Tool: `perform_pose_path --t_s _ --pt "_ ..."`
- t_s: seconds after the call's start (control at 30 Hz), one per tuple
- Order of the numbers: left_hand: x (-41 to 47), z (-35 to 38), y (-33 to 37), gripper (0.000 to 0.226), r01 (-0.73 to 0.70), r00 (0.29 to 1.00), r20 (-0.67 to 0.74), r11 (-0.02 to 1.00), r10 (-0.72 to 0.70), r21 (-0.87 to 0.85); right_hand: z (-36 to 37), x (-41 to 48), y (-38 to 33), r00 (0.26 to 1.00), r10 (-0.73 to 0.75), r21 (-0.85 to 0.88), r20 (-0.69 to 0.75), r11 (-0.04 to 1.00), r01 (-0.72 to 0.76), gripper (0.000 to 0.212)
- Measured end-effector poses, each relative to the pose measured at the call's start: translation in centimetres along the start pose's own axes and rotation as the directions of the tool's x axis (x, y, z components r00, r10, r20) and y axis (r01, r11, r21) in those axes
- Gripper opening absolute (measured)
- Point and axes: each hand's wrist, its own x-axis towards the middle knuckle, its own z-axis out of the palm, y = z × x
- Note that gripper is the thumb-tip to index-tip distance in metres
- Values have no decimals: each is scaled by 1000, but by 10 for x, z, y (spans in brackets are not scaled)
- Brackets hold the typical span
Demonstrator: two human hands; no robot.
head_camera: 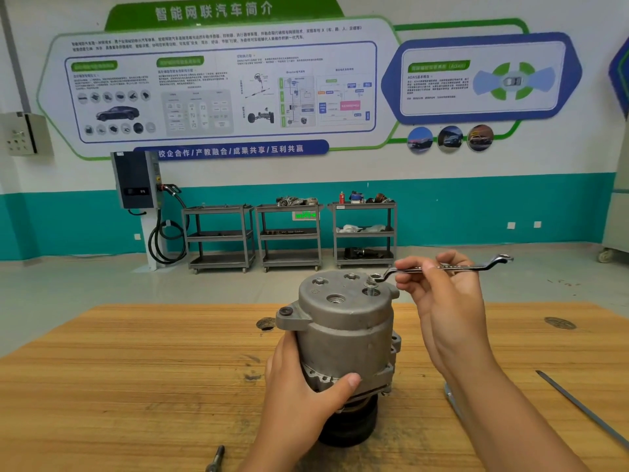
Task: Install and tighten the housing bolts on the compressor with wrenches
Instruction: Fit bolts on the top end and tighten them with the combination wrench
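compressor point(343, 338) stands on its pulley end near the middle of the wooden bench top point(136, 369), housing cap upward. the right hand point(446, 311) pinches the shank of an offset ring wrench point(449, 267) between thumb and curled fingers and holds it roughly level. the wrench's ring end meets the head of a bolt point(371, 284) that stands proud at the far right of the cap. whether the ring is fully down over the hex i cannot tell. the left hand point(303, 393) grips the lower body, thumb across the front and fingers round the left side.

to do this step well, i judge the ring should drop fully onto the head before any pull, and the wrench should stay flat so it does not ride off. the bolt looks high, so short swings would run it down first. the left hand must resist the turn, since the narrow pulley base could twist or tip.

a loose bolt point(216, 458) lies at the near edge, and a thin metal rod point(585, 407) lies toward the right edge.
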Motion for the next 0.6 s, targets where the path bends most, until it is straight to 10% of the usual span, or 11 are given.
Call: perform_pose_path --t_s 0.6 --pt "1 1 -1 98 -1 1000 0 1000 1 3 -8 8 1 979 189 56 72 980 -193 14"
